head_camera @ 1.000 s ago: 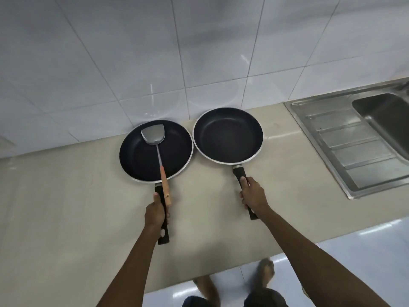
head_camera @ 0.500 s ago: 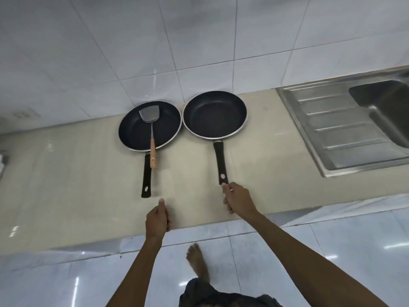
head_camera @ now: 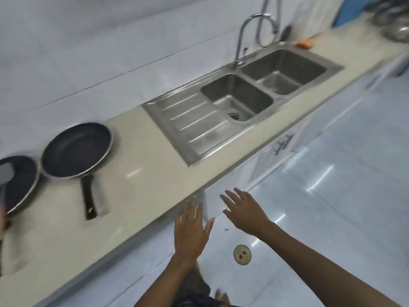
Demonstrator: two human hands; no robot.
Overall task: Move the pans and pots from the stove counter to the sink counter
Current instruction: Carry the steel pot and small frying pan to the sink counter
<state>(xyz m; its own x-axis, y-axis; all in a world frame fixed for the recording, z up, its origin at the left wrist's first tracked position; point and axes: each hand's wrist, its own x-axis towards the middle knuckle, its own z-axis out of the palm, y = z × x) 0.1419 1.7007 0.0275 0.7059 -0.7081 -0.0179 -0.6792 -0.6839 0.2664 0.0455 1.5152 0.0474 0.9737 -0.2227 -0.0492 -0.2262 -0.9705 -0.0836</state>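
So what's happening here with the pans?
Nobody is holding anything right now. Both the left hand and the right hand are open and empty, off the counter's front edge. Two black frying pans sit on it left of the steel sink: the nearer pan and one with a spatula.

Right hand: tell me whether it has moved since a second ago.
Yes. The right hand has let go of the frying pan handle and pulled back off the counter, now open beyond its front edge, over the floor.

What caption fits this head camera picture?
Two empty hands, left hand and right hand, open near the counter; two pans beside the sink.
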